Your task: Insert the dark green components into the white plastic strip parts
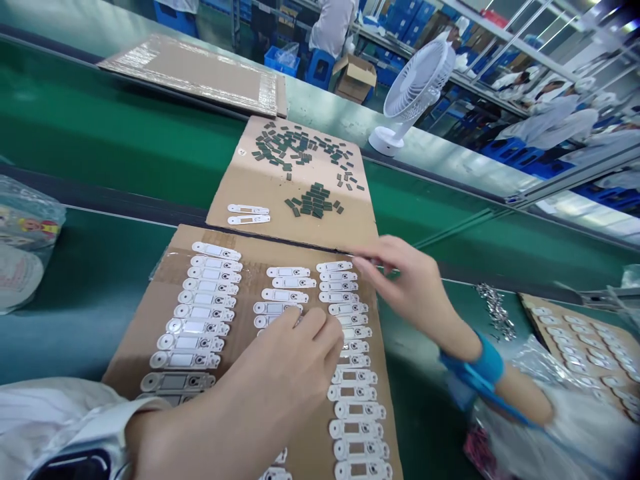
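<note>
Flat, elongated white plastic pieces lie in columns on a cardboard sheet (285, 247): a left column (204, 312), a shorter middle column (285, 295) and a right column (356, 393). My left hand (295, 353) is over the middle column, its fingers closed together; whatever is in them is hidden. Beyond the top of the right column, my right hand (407, 277) hovers with thumb and fingers pinched, slightly blurred. I cannot make out what it holds. Some middle pieces are hidden under my left hand and forearm.
A second cardboard sheet (295, 230) holds small dark green rectangles (315, 200) and two white pieces (249, 214). A white fan (417, 83) stands beyond. Small metal parts (495, 310) and another loaded board (575, 333) are right; a plastic bag (30, 233) is left.
</note>
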Demonstrator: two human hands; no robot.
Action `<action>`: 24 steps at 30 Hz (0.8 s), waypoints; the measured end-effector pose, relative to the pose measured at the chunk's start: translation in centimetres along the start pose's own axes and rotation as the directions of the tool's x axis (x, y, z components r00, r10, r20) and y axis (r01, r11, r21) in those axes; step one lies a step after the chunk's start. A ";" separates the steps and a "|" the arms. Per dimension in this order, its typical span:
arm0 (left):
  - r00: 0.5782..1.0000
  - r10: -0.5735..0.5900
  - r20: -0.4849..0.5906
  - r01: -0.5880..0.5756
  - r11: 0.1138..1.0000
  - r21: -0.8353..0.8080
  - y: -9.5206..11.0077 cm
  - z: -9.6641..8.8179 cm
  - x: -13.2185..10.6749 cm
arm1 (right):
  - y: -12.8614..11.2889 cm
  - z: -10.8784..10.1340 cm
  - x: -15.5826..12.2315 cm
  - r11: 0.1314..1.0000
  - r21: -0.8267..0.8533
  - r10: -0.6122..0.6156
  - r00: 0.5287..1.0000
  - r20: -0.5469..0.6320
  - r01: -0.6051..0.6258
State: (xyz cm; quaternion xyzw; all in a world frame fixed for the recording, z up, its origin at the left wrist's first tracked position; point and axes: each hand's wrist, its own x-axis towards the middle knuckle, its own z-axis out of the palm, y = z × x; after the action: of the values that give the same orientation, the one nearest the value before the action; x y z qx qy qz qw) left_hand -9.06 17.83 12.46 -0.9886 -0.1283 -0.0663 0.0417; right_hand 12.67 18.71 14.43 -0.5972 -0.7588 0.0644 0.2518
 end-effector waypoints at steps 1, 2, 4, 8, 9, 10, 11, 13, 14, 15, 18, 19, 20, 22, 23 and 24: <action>1.000 0.003 -0.006 -0.003 1.000 0.005 -0.1 0.1 -0.1 | 0.7 0.7 1.6 0.995 0.020 0.093 0.996 -0.002 -0.093; 1.000 0.012 -0.007 -0.012 1.000 0.006 -0.1 0.1 -0.2 | 1.4 1.5 3.3 0.977 0.061 0.203 0.979 0.015 -0.204; 1.000 0.027 -0.001 -0.027 1.000 -0.002 -0.3 -0.1 -0.1 | 2.8 3.1 6.1 0.932 0.125 0.338 0.940 0.040 -0.341; 0.997 0.030 0.066 -0.026 0.998 -0.058 -0.6 -1.6 0.7 | 4.3 5.4 9.4 0.902 0.200 0.379 0.923 0.064 -0.383; 0.995 0.025 0.093 -0.018 0.997 -0.075 -0.8 -1.9 1.0 | 4.4 5.6 9.8 0.895 0.223 0.379 0.922 0.079 -0.387; 0.992 0.020 0.121 -0.008 0.995 -0.095 -1.0 -2.3 1.2 | 4.4 5.7 9.9 0.887 0.247 0.378 0.921 0.095 -0.390; 0.990 0.008 0.141 0.008 0.993 -0.114 -1.3 -2.5 1.5 | 4.3 5.6 9.9 0.877 0.272 0.380 0.919 0.109 -0.395; 0.988 -0.061 0.140 0.080 0.988 -0.135 -2.1 -2.7 1.7 | 3.5 5.0 9.5 0.858 0.315 0.386 0.914 0.124 -0.406; 0.984 -0.124 0.126 0.141 0.981 -0.136 -2.6 -2.8 1.7 | 2.9 4.4 9.1 0.845 0.341 0.392 0.911 0.129 -0.412; 0.975 -0.197 0.106 0.210 0.968 -0.137 -3.2 -2.9 1.7 | 2.3 3.8 8.5 0.823 0.379 0.400 0.906 0.141 -0.423; 0.904 -0.426 0.016 0.422 0.890 -0.172 -4.9 -3.4 1.7 | -0.2 1.7 6.3 0.700 0.538 0.406 0.881 0.241 -0.470; 0.874 -0.486 -0.008 0.473 0.855 -0.214 -5.3 -3.7 1.6 | -1.0 1.0 5.5 0.650 0.583 0.396 0.872 0.287 -0.487; 0.846 -0.533 -0.029 0.506 0.818 -0.272 -5.6 -3.9 1.6 | -1.8 0.3 4.8 0.609 0.614 0.381 0.864 0.329 -0.502; 0.812 -0.583 -0.032 0.519 0.746 -0.417 -5.9 -4.2 1.7 | -3.1 -0.8 3.4 0.562 0.646 0.349 0.856 0.382 -0.517; 0.814 -0.580 -0.026 0.494 0.716 -0.493 -5.9 -4.3 1.7 | -3.7 -1.2 2.9 0.548 0.654 0.335 0.853 0.400 -0.521; 0.823 -0.567 -0.023 0.457 0.686 -0.566 -5.8 -4.3 1.8 | -4.2 -1.5 2.4 0.539 0.660 0.323 0.852 0.413 -0.524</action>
State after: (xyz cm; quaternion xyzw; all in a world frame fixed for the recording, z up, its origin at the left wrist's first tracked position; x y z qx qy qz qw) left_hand -9.34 23.41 17.30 -0.8717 -0.3719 -0.2055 -0.2442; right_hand 9.31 19.53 18.12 -0.5917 -0.5175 0.5039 0.3580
